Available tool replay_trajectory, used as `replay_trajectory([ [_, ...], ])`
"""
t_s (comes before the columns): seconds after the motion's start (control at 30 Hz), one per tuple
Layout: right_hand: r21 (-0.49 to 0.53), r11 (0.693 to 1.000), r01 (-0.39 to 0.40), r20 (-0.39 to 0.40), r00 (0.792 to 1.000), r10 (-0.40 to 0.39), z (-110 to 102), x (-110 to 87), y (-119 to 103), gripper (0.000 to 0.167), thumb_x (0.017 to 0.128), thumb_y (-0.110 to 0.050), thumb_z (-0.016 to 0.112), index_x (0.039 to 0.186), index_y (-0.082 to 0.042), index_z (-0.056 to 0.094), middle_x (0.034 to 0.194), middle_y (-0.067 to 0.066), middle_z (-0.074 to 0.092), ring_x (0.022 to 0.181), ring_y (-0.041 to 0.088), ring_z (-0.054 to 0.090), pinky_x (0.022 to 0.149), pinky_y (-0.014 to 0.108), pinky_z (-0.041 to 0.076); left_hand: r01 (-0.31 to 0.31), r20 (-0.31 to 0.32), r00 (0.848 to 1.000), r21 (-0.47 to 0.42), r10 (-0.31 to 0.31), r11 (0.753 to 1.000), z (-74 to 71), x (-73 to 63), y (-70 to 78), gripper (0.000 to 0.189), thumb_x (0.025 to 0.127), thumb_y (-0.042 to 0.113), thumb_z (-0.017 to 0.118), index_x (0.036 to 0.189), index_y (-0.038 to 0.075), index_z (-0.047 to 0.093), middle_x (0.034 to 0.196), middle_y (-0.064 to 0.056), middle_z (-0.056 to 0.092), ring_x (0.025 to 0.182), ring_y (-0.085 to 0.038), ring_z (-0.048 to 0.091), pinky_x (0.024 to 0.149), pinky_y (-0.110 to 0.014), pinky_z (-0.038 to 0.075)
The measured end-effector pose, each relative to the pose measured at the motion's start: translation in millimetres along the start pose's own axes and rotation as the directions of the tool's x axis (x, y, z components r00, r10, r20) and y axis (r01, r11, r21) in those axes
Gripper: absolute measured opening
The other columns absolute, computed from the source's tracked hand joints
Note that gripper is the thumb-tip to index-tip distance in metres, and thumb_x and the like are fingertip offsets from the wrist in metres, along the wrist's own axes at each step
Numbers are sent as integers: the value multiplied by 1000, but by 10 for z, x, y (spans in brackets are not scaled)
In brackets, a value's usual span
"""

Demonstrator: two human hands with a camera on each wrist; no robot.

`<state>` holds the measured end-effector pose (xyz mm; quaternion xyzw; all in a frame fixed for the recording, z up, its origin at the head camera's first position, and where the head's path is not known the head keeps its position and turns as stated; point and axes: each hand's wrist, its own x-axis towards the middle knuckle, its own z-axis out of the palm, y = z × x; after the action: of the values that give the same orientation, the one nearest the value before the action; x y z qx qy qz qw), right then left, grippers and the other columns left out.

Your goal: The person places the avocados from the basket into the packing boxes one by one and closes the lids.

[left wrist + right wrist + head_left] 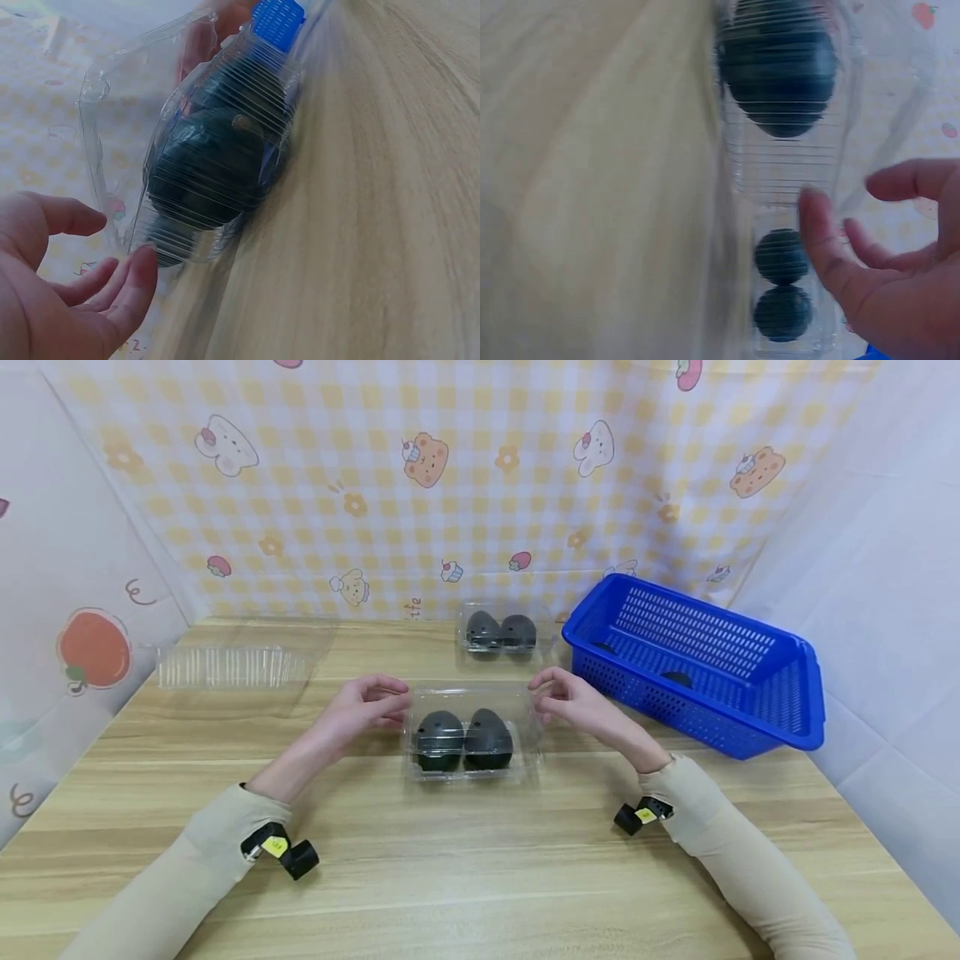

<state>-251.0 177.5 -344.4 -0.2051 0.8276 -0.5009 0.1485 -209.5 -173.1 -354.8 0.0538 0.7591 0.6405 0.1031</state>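
Note:
A transparent plastic clamshell box (472, 695) sits on the table in front of me, its lid raised at an angle in the left wrist view. Inside it two dark green avocados (489, 740) lie side by side. At the box's left side is my left hand (371, 706), its thumb apart from the fingers and a fingertip (146, 259) right at the box edge. My right hand (572, 703) is at the opposite side, fingers loosely bent, a fingertip (812, 201) overlapping the box's end in the right wrist view. Neither hand grips anything.
Behind stands a second transparent box holding two avocados (517, 632). A blue perforated basket (705, 702) at the right holds a few dark items (678, 679). Another transparent plastic box (225, 667) is at the back left. A checked curtain (465, 518) hangs behind the table.

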Motion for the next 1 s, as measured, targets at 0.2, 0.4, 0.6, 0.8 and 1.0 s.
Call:
replay_trajectory([
  [0.2, -93, 994, -56, 151, 986, 69, -88, -33, -37, 42, 101, -16, 56, 138, 3, 49, 86, 9, 69, 75, 26, 66, 78, 45, 57, 38, 127, 991, 77, -48, 996, -81, -6, 18, 44, 101, 11, 61, 134, -15, 48, 113, -22, 67, 89, -19, 68, 90, -38, 57],
  [0.4, -182, 982, -54, 287, 952, 106, -141, -67, -60, 30, 103, -19, 51, 112, 4, 67, 80, 6, 67, 67, 16, 61, 66, 32, 55, 28, 280, 956, 221, -91, 975, -162, -36, 77, 41, 103, 20, 60, 127, -13, 58, 103, -14, 71, 91, -23, 68, 83, -36, 58],
  [0.6, -155, 987, -52, 367, 924, 107, -136, -70, -59, 24, 101, -18, 51, 93, -1, 67, 80, 9, 68, 59, 15, 56, 55, 25, 50, 24, 323, 941, 234, -101, 972, -160, -61, 111, 35, 102, 20, 61, 118, -12, 63, 94, -9, 71, 88, -24, 68, 82, -37, 58],
  [0.8, -102, 991, -84, 357, 927, 115, -114, -76, -55, 21, 100, -17, 50, 102, 2, 59, 80, 9, 67, 62, 16, 58, 55, 24, 49, 26, 302, 949, 209, -90, 977, -146, -75, 132, 40, 101, 15, 61, 128, -14, 55, 102, -13, 70, 90, -22, 67, 83, -35, 57],
  [1.0, -21, 990, -142, 334, 932, 141, -92, -61, -26, 26, 99, -15, 50, 115, 4, 47, 82, 11, 68, 61, 16, 58, 54, 25, 48, 31, 279, 957, 152, -73, 988, -116, -70, 136, 57, 99, 12, 62, 143, -17, 38, 123, -24, 60, 94, -19, 67, 87, -34, 56],
])
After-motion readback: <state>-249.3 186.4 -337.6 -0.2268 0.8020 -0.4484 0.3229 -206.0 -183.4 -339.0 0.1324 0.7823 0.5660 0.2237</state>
